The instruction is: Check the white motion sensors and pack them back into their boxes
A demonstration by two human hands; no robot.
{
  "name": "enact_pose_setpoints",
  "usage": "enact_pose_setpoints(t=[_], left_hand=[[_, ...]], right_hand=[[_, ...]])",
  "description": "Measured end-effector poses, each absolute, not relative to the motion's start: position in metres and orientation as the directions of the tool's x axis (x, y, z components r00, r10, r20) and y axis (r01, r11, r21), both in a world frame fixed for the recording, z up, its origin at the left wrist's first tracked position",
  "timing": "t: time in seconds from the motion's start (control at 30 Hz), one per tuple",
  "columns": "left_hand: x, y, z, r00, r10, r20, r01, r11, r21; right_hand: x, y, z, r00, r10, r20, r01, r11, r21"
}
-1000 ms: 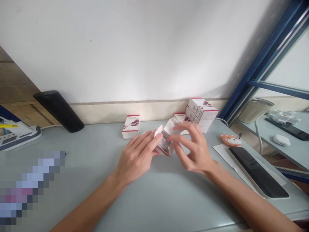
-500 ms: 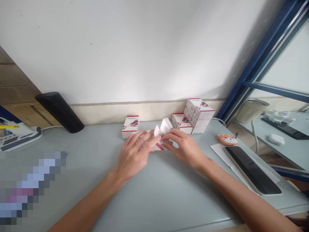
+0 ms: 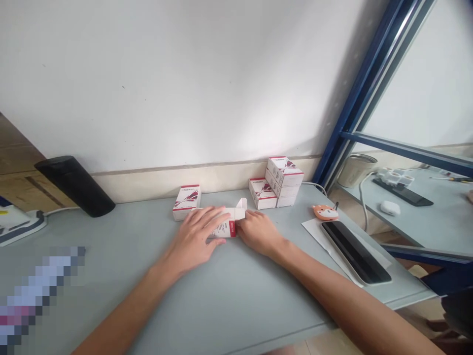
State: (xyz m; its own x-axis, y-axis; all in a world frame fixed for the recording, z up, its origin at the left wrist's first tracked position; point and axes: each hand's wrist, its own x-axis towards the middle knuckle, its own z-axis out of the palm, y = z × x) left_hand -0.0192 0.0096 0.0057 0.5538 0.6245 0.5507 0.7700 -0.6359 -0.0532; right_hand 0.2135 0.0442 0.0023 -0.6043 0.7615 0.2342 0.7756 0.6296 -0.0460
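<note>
A small white and red cardboard box [image 3: 226, 228] lies on the table in front of me, with an end flap [image 3: 241, 203] sticking up at its right end. My left hand [image 3: 199, 236] grips it, fingers laid over the top and thumb along the near side. At the right end, my right hand [image 3: 258, 231] is closed, its curled fingertips against the box end and partly hidden. Just behind my left hand stands a similar closed box [image 3: 187, 201]. Behind and right of my right hand, a single box [image 3: 262, 193] adjoins a stack of matching boxes [image 3: 285, 180].
On the right lie an orange animal-shaped case [image 3: 325, 212] and a black-screened device [image 3: 355, 251] on white paper [image 3: 312, 231]. A black cylinder [image 3: 76, 186] leans at the back left, near a power strip [image 3: 22, 224]. The wall and blue-framed glass border the table [image 3: 207, 301].
The box in my hands has turned so its printed side faces me. My right hand's fingers have curled in at its end. The camera view has shifted to the right.
</note>
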Motion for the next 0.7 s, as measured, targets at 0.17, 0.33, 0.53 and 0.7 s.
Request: enact_pose_setpoints(t=[0.17, 0.33, 0.53, 0.7], left_hand=[[-0.019, 0.014, 0.004, 0.457, 0.681, 0.572, 0.854, -0.515, -0.068], [-0.022, 0.016, 0.0, 0.34, 0.646, 0.683, 0.887, -0.462, -0.005], [-0.012, 0.01, 0.011, 0.247, 0.616, 0.748, 0.878, -0.469, 0.096], [0.012, 0.019, 0.07, 0.27, 0.571, 0.775, 0.831, -0.545, 0.111]], right_hand=[[0.232, 0.05, 0.017, -0.553, 0.78, 0.294, 0.775, 0.611, -0.163], [0.263, 0.062, 0.034, -0.379, 0.794, 0.475, 0.746, 0.566, -0.35], [0.27, 0.068, 0.035, -0.078, 0.844, 0.531, 0.24, 0.533, -0.811], [0.261, 0.065, 0.038, 0.211, 0.795, 0.569, 0.027, 0.577, -0.816]])
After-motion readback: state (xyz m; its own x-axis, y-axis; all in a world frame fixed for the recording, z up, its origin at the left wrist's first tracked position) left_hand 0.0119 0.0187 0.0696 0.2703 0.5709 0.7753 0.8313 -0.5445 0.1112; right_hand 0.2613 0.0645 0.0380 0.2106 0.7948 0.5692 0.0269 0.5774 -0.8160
